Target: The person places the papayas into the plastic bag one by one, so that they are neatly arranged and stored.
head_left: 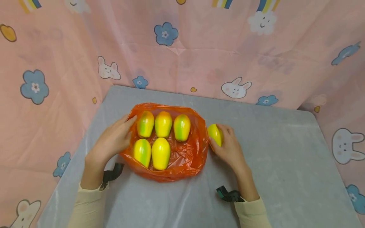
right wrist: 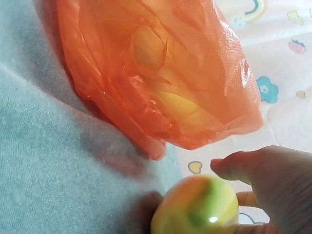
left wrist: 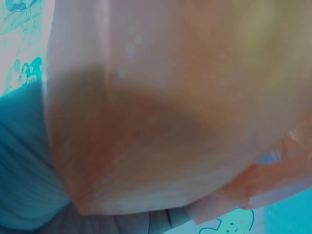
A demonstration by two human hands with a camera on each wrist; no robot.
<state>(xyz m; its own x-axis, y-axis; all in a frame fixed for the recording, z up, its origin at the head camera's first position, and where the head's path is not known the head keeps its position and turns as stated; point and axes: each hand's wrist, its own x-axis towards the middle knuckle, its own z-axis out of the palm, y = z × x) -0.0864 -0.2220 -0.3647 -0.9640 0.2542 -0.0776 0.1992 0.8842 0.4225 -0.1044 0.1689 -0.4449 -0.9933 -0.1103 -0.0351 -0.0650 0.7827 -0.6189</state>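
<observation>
An orange-red plastic bag (head_left: pixel 185 158) lies spread with its mouth up. Several glossy yellow mangoes (head_left: pixel 163 124), some streaked green, lie inside it in two rows. My left hand (head_left: pixel 114 136) grips the bag's left rim; in the left wrist view the bag's film (left wrist: pixel 146 146) covers most of the frame, with parts of the fingers below it. Just outside the bag's right side, my right hand (head_left: pixel 229 147) holds another mango (head_left: pixel 214 135), thumb on the near side and fingers over the far side. The right wrist view shows this mango's (right wrist: pixel 195 207) orange and green patches.
The table is covered in grey cloth (head_left: pixel 285 158). Behind and at both sides hangs a pink curtain (head_left: pixel 199 31) printed with rabbits, clouds and blue flowers, meeting the table's edges. Black straps (head_left: pixel 228 193) sit on both wrists.
</observation>
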